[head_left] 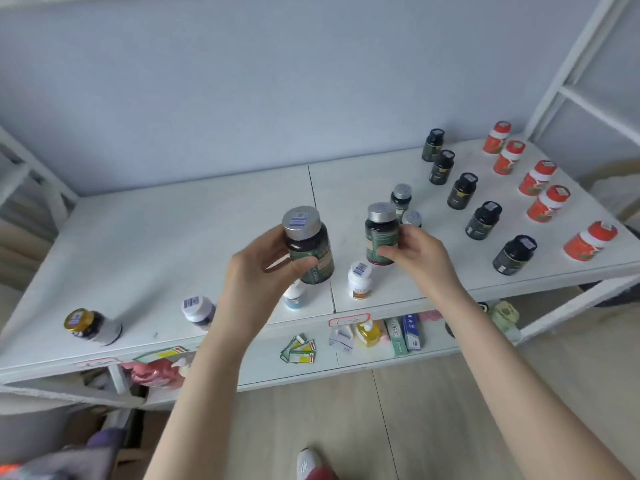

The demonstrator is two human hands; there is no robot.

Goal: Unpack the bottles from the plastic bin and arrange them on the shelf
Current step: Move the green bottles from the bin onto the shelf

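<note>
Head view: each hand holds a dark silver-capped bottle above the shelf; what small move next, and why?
Probably the right hand sets its dark silver-capped bottle down next to the two matching silver-capped bottles just behind it, extending that row.

Showing two bare forearms, sleeveless right up to the bottom edge of the view. Wearing no rings, watch or bracelet on the left hand (268,268) or the right hand (420,258). Keeping fingernails short and unpainted. Wearing a pale grey shoe (309,462) with a dark red trouser hem (323,474) showing beside it.
</note>
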